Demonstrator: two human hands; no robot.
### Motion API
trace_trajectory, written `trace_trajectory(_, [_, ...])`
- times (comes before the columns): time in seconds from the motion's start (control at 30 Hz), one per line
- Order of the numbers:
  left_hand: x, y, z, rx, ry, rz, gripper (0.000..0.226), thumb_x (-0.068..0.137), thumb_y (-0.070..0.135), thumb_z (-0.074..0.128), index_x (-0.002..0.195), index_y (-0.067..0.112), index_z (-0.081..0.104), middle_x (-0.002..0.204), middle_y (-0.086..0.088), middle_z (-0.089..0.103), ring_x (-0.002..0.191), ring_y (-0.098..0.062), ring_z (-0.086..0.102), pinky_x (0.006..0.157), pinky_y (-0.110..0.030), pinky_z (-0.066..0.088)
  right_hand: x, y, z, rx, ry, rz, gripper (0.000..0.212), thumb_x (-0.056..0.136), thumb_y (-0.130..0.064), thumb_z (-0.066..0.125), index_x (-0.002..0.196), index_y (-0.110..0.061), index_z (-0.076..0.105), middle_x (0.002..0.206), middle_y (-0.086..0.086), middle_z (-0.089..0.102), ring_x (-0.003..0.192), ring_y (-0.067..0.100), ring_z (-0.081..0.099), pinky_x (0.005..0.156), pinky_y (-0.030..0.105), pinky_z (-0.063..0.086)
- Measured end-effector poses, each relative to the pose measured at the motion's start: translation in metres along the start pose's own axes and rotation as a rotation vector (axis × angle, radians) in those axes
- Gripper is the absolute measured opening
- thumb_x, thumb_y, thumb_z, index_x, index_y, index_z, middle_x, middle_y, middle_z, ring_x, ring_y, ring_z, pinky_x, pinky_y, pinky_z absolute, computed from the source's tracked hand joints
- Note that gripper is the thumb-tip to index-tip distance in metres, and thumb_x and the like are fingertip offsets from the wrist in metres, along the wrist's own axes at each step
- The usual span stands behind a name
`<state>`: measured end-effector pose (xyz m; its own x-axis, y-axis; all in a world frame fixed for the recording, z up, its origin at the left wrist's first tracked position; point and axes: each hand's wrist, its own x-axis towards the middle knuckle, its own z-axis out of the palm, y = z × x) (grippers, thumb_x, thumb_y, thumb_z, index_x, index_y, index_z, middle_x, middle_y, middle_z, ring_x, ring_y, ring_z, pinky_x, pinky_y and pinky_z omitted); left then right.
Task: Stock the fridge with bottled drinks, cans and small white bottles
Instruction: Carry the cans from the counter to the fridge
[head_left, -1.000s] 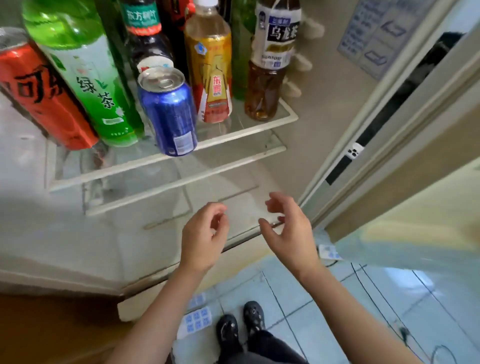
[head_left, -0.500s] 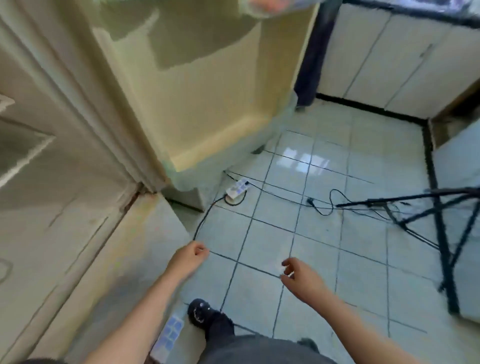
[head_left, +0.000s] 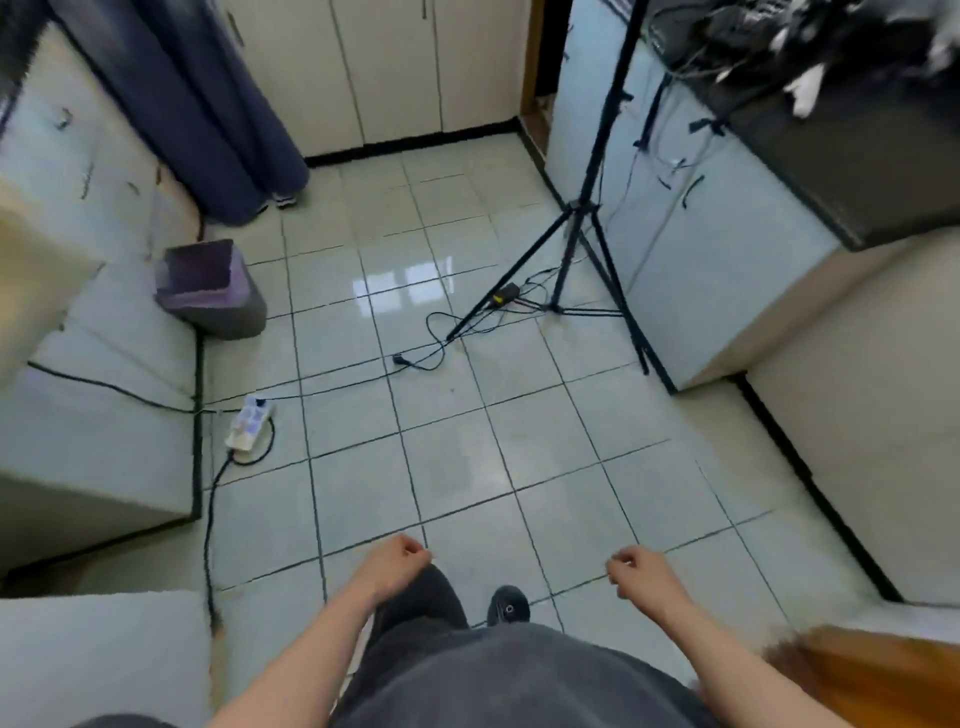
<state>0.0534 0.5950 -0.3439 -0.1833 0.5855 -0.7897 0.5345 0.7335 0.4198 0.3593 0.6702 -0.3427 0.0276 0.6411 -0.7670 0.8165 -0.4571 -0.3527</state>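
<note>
No fridge, bottle or can shows in the head view at this moment. I look down at a tiled kitchen floor (head_left: 457, 415). My left hand (head_left: 396, 564) hangs low at centre with its fingers curled in loosely and nothing in it. My right hand (head_left: 640, 571) hangs to the right of it, also loosely curled and holding nothing. Both are over the floor, in front of my dark trousers and shoe (head_left: 508, 605).
A black tripod (head_left: 582, 218) stands at the right with cables (head_left: 441, 343) trailing across the tiles. A white power strip (head_left: 248, 422) and a purple bin (head_left: 208, 288) lie at the left. Another person's legs (head_left: 228, 114) stand at the back. Cabinets line both sides.
The view has swung away from the fridge shelves with bottles and a blue can, round to the open kitchen floor. Both hands have dropped lower and curled in.
</note>
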Motion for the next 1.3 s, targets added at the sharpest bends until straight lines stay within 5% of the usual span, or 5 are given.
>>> trace_trajectory(0.23, [0.05,0.146,0.029,0.188,-0.119,0.033,0.016,0.093,0.027,0.048,0.1,0.015,0.057,0.1,-0.005,0.062,0.084,-0.018,0.056,0.063,-0.025,0.041,0.008,0.079,-0.041,0.433,0.118,0.218,0.016,0.089,-0.016,0.049,0.074,-0.017,0.055,0.077,0.003,0.064,0.077,0.02,0.064,0.061,0.026,0.038])
trace_trajectory(0.43, [0.131,0.289,0.098,0.523,-0.289,0.17,0.029,0.095,0.028,0.049,0.115,0.009,0.057,0.114,-0.01,0.06,0.107,-0.028,0.057,0.097,-0.039,0.046,0.028,0.147,-0.096,0.73,0.246,0.485,0.013,0.093,-0.017,0.047,0.089,-0.016,0.06,0.082,0.003,0.065,0.083,0.023,0.064,0.064,0.027,0.045])
trace_trajectory(0.67, [0.205,0.488,0.174,0.87,-0.423,0.327,0.033,0.095,0.026,0.048,0.116,0.002,0.058,0.118,-0.018,0.062,0.11,-0.032,0.058,0.094,-0.038,0.046,0.052,0.19,-0.207,0.886,0.398,0.673,0.021,0.095,-0.023,0.052,0.113,-0.015,0.059,0.108,0.004,0.066,0.096,0.019,0.063,0.085,0.031,0.05])
trace_trajectory(0.97, [0.227,0.672,0.234,0.737,-0.456,0.52,0.012,0.092,0.018,0.049,0.08,0.015,0.052,0.085,-0.008,0.058,0.08,-0.023,0.058,0.068,-0.033,0.042,0.104,0.201,-0.311,1.027,0.539,0.658,0.022,0.096,-0.021,0.052,0.117,-0.017,0.058,0.116,0.002,0.061,0.106,0.019,0.059,0.096,0.037,0.048])
trace_trajectory(1.3, [0.24,0.799,0.304,0.462,-0.412,0.599,0.012,0.092,0.024,0.053,0.085,0.022,0.062,0.09,0.001,0.066,0.083,-0.011,0.065,0.057,-0.022,0.04,0.19,0.272,-0.499,0.913,0.835,0.476,0.02,0.095,-0.02,0.053,0.113,-0.019,0.062,0.108,-0.005,0.063,0.099,0.012,0.058,0.088,0.027,0.046])
